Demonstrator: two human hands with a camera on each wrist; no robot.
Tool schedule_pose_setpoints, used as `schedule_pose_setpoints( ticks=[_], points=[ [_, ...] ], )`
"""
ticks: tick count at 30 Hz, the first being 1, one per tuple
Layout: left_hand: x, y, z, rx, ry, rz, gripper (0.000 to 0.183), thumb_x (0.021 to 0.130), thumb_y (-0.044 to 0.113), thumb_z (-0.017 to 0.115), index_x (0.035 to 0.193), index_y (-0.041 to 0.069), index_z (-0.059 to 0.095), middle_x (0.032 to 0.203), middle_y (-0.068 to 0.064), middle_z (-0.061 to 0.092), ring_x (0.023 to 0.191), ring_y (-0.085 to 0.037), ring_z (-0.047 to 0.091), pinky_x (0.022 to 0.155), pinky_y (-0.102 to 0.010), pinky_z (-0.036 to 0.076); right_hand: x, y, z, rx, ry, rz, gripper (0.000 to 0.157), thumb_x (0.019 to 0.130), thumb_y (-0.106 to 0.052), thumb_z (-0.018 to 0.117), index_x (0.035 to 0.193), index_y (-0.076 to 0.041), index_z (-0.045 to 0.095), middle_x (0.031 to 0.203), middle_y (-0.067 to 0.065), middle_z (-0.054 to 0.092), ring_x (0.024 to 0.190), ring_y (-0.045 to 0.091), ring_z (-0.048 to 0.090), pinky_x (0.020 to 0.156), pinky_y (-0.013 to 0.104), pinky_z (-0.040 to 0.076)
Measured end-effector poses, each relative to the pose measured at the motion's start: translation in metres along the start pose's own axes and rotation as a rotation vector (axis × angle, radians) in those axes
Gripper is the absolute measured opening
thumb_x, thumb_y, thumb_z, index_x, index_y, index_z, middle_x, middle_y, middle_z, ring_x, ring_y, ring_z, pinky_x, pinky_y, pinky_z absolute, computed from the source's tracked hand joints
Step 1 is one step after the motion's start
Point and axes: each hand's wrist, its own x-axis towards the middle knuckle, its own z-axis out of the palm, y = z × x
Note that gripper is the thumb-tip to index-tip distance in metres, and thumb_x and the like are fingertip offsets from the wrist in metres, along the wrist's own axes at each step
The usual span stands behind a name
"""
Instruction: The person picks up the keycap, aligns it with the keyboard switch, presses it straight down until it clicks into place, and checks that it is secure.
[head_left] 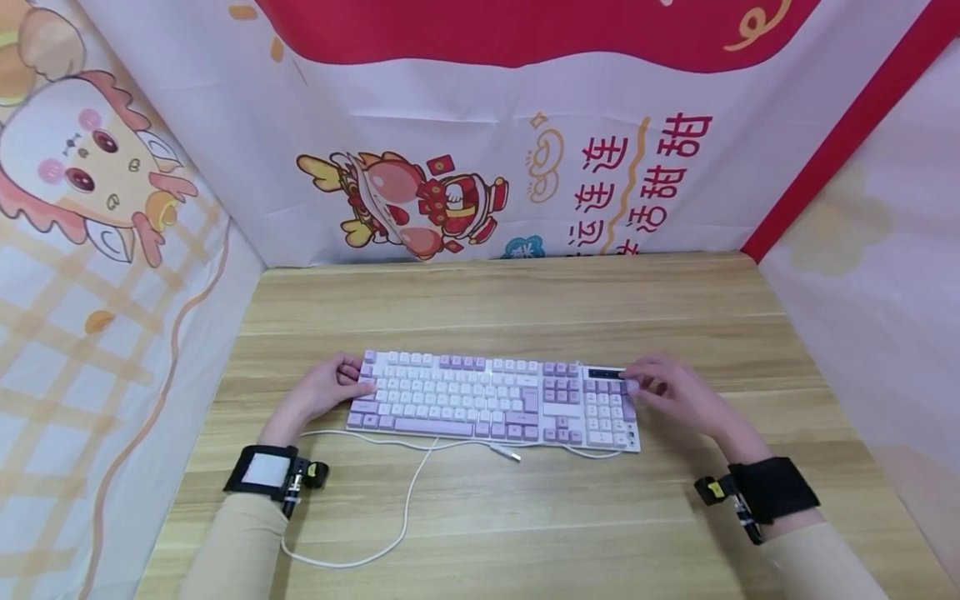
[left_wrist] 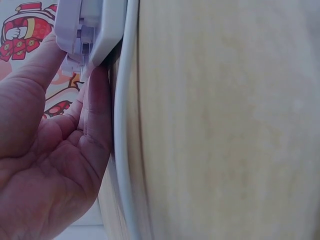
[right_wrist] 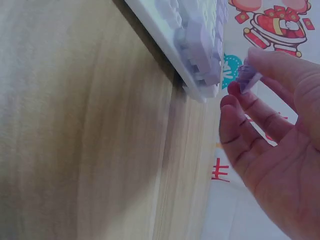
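Observation:
A white and lilac keyboard [head_left: 457,396] lies flat on the wooden table. Its left end is gripped by my left hand [head_left: 324,388]: in the left wrist view the thumb lies over the top keys and the fingers are at the lower edge of the keyboard [left_wrist: 110,30]. Over the number pad at the other end is my right hand [head_left: 678,393]. Between its thumb and fingertip it pinches a small purple keycap [right_wrist: 246,76], held apart from the keyboard [right_wrist: 155,30]. Whether a gap shows in the key rows beneath is hard to tell.
A white cable [head_left: 405,517] loops over the table [head_left: 600,533] in front of the keyboard, and its USB plug [head_left: 506,452] lies near the front edge of the keyboard. Printed cloth [head_left: 465,100] hangs behind the table and on both sides.

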Motion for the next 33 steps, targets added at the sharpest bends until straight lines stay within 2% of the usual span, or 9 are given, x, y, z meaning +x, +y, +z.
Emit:
schedule_pose_setpoints(
  ticks=[3, 7, 13, 17, 23, 33],
  points=[
    [0.000, 0.000, 0.000, 0.001, 0.001, 0.004, 0.063, 0.086, 0.039, 0.078, 0.126, -0.002, 0.053, 0.114, -0.016, 0.062, 0.098, -0.022, 0.061, 0.083, -0.026, 0.049, -0.006, -0.004, 0.001, 0.022, -0.005, 0.004, 0.028, 0.086, -0.005, 0.075, 0.114, -0.012, 0.072, 0.118, 0.010, 0.068, 0.094, 0.017, 0.063, 0.076, 0.027, 0.057],
    [-0.001, 0.002, -0.001, -0.005, 0.002, 0.009, 0.063, 0.086, 0.039, 0.078, 0.126, -0.003, 0.053, 0.114, -0.016, 0.062, 0.097, -0.022, 0.061, 0.083, -0.025, 0.049, -0.010, -0.014, 0.003, 0.005, -0.021, -0.005, 0.026, 0.082, -0.003, 0.078, 0.105, -0.014, 0.073, 0.113, 0.006, 0.071, 0.094, 0.015, 0.065, 0.079, 0.030, 0.059],
    [-0.002, 0.004, -0.003, -0.004, 0.003, 0.010, 0.063, 0.086, 0.038, 0.078, 0.126, -0.002, 0.053, 0.114, -0.017, 0.062, 0.096, -0.021, 0.061, 0.081, -0.025, 0.050, -0.015, -0.036, 0.002, -0.104, -0.090, 0.005, 0.030, 0.084, -0.009, 0.078, 0.113, -0.009, 0.073, 0.110, 0.005, 0.075, 0.097, 0.018, 0.070, 0.085, 0.042, 0.060],
    [-0.004, 0.005, -0.003, 0.015, 0.000, 0.007, 0.064, 0.086, 0.041, 0.078, 0.127, -0.001, 0.053, 0.115, -0.016, 0.062, 0.097, -0.021, 0.061, 0.081, -0.025, 0.050, -0.021, -0.043, 0.005, -0.185, -0.109, -0.015, 0.031, 0.083, -0.009, 0.080, 0.112, -0.006, 0.073, 0.109, 0.008, 0.074, 0.098, 0.022, 0.070, 0.086, 0.044, 0.059],
    [-0.003, 0.003, -0.002, 0.012, 0.004, 0.004, 0.064, 0.086, 0.041, 0.077, 0.127, -0.002, 0.053, 0.114, -0.016, 0.062, 0.097, -0.022, 0.061, 0.082, -0.026, 0.050, -0.030, -0.043, 0.013, -0.254, -0.086, -0.003, 0.033, 0.076, -0.009, 0.085, 0.106, -0.006, 0.072, 0.114, 0.013, 0.069, 0.102, 0.026, 0.068, 0.088, 0.044, 0.059],
    [-0.002, 0.000, 0.000, 0.006, 0.005, 0.018, 0.063, 0.086, 0.039, 0.077, 0.126, -0.003, 0.053, 0.114, -0.017, 0.062, 0.097, -0.022, 0.062, 0.083, -0.027, 0.050, -0.037, -0.033, 0.028, -0.307, -0.014, -0.112, 0.034, 0.070, -0.008, 0.088, 0.100, -0.004, 0.072, 0.107, 0.013, 0.070, 0.094, 0.026, 0.070, 0.081, 0.039, 0.061]
  ],
)
